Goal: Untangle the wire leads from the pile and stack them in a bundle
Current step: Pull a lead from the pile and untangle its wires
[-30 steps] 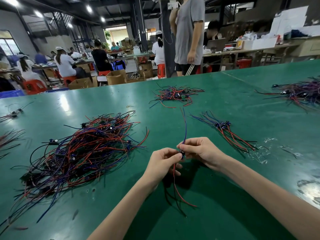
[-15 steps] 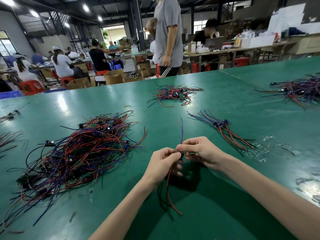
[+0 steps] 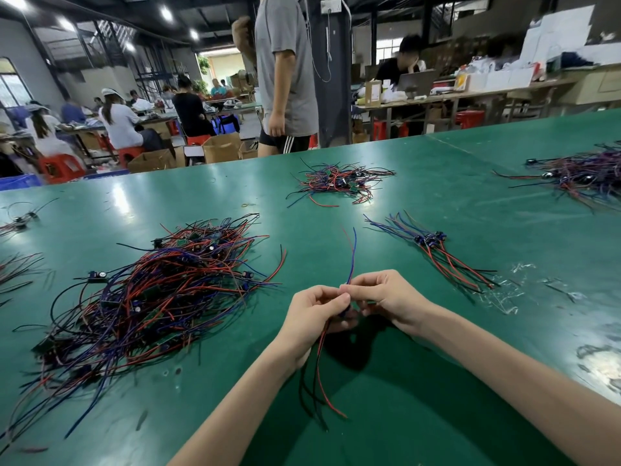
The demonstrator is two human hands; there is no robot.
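A big tangled pile of red, blue and black wire leads (image 3: 151, 297) lies on the green table (image 3: 437, 381), left of my hands. My left hand (image 3: 316, 314) and my right hand (image 3: 383, 295) meet above the table and both pinch one wire lead (image 3: 351, 260). Its blue and red ends stick up between my fingers, and its red and black ends hang down below my left hand. To the right lies a sorted bundle of leads (image 3: 437, 250), laid side by side.
A smaller tangle of leads (image 3: 339, 183) lies further back, another heap (image 3: 584, 178) at the far right, stray leads (image 3: 16, 264) at the left edge. Clear plastic scraps (image 3: 507, 290) lie right of the bundle. A person in a grey shirt (image 3: 285, 72) stands behind the table.
The blue end of the held lead has been drawn down, so less of it sticks up. The standing person has moved left behind the table.
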